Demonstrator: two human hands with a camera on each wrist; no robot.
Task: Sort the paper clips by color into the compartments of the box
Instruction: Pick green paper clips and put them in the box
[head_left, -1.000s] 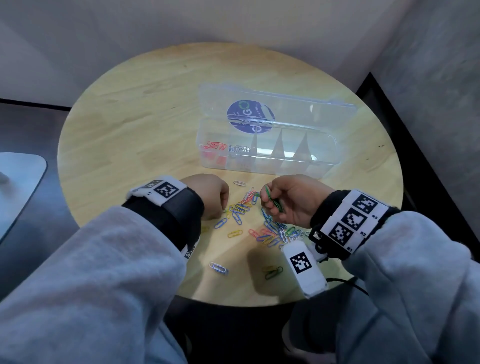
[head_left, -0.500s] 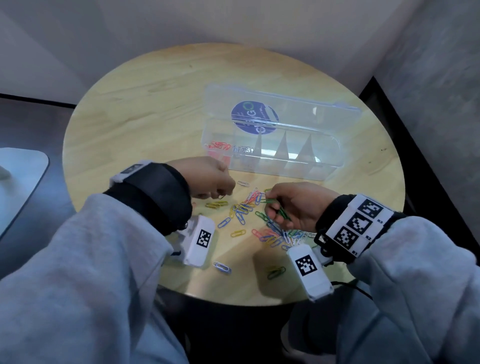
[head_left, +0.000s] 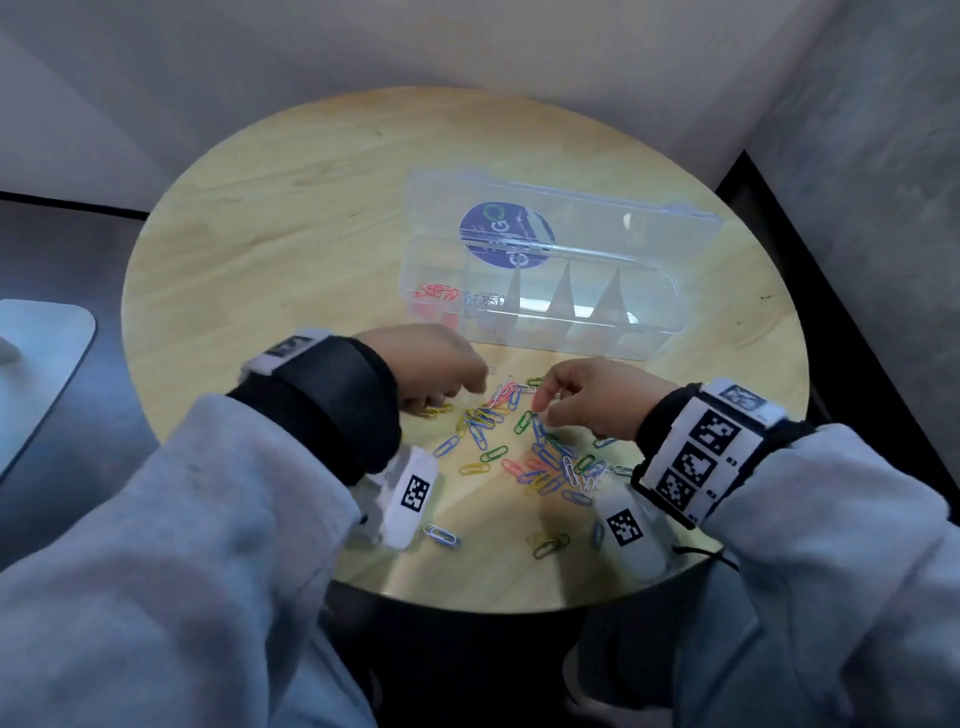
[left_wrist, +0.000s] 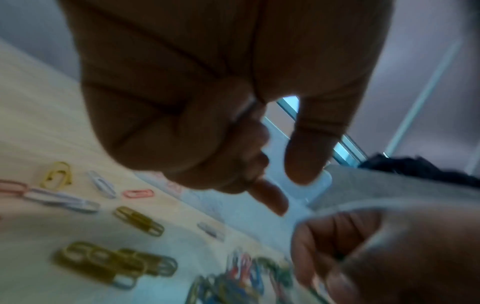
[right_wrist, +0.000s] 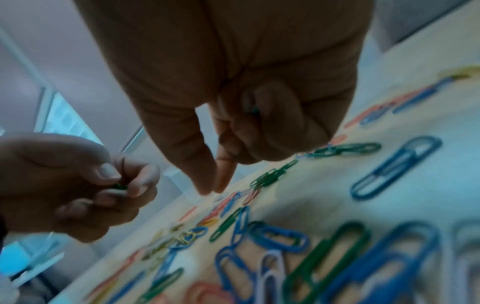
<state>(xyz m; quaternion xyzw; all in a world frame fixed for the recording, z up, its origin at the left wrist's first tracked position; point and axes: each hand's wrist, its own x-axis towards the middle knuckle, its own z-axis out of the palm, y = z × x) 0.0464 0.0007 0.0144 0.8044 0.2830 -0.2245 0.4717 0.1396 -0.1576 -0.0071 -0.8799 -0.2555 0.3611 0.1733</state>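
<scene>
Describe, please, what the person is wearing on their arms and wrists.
Both arms wear light grey fleece sleeves with black cuffs. A black strap circles the left wrist, a white band with three black square markers the right. A white camera block with a marker hangs under each wrist.

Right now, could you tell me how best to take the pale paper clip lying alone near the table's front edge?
Pinch the pale paper clip across its two long sides, coming straight down: it lies flat, clear of the pile.
</scene>
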